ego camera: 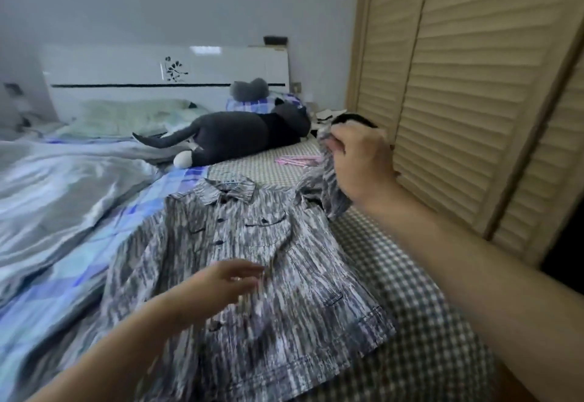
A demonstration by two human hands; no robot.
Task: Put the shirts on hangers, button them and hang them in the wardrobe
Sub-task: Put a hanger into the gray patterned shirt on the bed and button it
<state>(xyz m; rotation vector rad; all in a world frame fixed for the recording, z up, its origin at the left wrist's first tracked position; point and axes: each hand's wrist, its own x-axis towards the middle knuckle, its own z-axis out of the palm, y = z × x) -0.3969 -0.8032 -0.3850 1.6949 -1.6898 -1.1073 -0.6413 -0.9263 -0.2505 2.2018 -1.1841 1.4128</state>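
Grey-white streaked button shirt (252, 275) lies flat near bed's (410, 322) right edge, mostly buttoned. Right hand (360, 161) grip clenches its sleeve; left hand (227, 278) hovers released over placket. Pink hangers (297, 160) beyond. Advice: smooth front, finish buttons.

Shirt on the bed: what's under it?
The shirt lies on a checked sheet and a blue plaid blanket. Anything beneath its middle, such as a hanger, is hidden.

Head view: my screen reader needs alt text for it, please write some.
A grey streaked shirt lies front-up on a bed; the right hand grips its raised sleeve while the left hand reaches, fingers straight, over its buttoned front. Behind lie pink hangers and a plush cat, with louvred wardrobe doors on the right.
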